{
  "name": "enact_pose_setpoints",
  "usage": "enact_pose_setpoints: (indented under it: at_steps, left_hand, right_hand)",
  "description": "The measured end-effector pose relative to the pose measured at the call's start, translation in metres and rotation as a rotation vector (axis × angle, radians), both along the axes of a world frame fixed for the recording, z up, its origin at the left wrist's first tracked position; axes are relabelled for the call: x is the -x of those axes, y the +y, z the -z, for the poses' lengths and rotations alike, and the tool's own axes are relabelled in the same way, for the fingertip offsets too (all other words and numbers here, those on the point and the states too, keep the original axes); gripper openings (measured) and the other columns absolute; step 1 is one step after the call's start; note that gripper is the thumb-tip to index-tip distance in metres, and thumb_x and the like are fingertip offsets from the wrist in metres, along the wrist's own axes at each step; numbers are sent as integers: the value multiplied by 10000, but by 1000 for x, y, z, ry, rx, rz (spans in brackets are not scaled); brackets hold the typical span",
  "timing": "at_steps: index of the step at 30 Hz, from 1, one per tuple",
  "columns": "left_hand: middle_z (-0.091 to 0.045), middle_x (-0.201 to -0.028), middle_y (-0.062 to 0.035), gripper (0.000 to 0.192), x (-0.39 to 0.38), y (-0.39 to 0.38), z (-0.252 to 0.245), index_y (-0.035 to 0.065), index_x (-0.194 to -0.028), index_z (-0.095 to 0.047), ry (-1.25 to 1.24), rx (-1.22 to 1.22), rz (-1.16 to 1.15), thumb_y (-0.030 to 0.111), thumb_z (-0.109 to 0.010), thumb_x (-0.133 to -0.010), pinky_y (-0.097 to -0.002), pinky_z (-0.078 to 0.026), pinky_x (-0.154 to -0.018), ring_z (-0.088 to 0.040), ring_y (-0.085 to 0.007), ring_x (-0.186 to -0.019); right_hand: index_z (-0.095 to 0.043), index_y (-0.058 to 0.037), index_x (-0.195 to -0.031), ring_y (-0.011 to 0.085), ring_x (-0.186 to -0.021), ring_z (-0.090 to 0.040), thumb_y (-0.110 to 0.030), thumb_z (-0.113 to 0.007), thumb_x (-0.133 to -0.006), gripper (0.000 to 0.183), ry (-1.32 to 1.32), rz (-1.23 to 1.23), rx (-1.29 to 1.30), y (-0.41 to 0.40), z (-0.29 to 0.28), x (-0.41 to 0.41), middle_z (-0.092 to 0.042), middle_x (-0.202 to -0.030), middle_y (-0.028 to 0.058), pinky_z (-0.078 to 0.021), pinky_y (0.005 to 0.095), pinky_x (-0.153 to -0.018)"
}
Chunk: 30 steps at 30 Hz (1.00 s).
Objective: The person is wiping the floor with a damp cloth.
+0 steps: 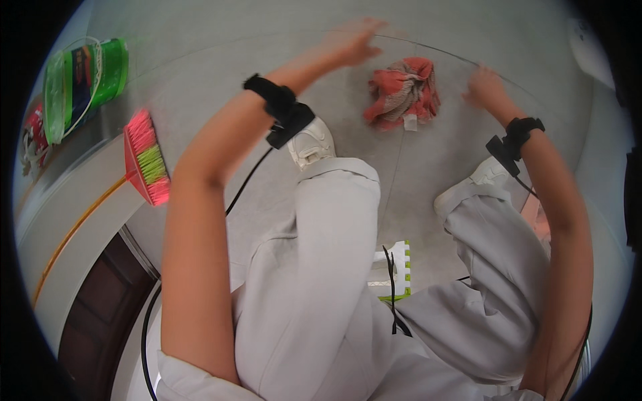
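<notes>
A crumpled red and grey-beige cloth (404, 92) with a small white tag lies on the grey tiled floor (281, 210). My left hand (361, 42) is above and to the left of it, fingers spread and holding nothing; motion blurs it. To the cloth's right is my right hand (485, 87), apart from it. Its fingers look curled but are blurred, and nothing is visible in them. Black straps with small devices and cables wrap both wrists.
A broom (145, 160) with pink and yellow bristles leans at the left, near a green bucket (108, 70). My white shoes (313, 143) flank the floor below the cloth. A white and green plastic object (404, 265) shows between my legs. A pink object (539, 218) is partly hidden behind my right arm.
</notes>
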<state>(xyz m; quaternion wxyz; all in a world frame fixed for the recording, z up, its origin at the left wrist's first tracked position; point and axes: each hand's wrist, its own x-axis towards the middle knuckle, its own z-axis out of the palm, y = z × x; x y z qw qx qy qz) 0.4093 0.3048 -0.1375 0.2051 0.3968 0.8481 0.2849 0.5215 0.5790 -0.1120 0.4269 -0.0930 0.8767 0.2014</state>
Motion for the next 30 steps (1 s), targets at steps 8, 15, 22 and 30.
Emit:
enact_pose_setpoints:
  at_steps: [8, 15, 22, 30]
  left_hand:
    - [-195, -1309, -334, 1089, -1, -24, 3, 100, -1354, -135, 321, 783, 107, 293, -806, -518, -458, -339, -944, -290, -511, -1155]
    - [-181, -1308, -352, 1165, 12, -42, 16, 100, -1362, -102, 263, 731, 121, 265, -830, -468, -462, -329, -951, -257, -527, -1170]
    - [-197, -1302, -347, 1095, 14, -29, 15, 70, -1353, -138, 267, 807, 164, 314, -795, -512, -458, -308, -967, -269, -497, -1175]
    - [-184, -1275, -398, 1168, 22, -45, 29, -5, -1347, -64, 278, 883, 170, 374, -787, -511, -453, -270, -994, -237, -495, -1196]
  right_hand:
    - [-415, -267, -1216, 302, -1240, -265, -212, -646, -683, 583, 410, -212, 764, -95, -8, -36, -242, -1372, 75, -328, 530, -885]
    - [-415, -366, -1180, 272, -1253, -252, -159, -711, -605, 679, 405, -137, 737, -6, 24, -18, -261, -1351, 22, -385, 470, -874]
    - [-400, -157, -1240, 395, -1127, -351, -265, -637, -651, 644, 491, 392, 712, 135, 23, -28, -349, -1260, 196, -328, 447, -936]
    - [-355, -148, -1274, 416, -1098, -366, -369, -628, -656, 711, 614, 420, 570, 121, 42, -18, -347, -1225, 261, -335, 446, -927]
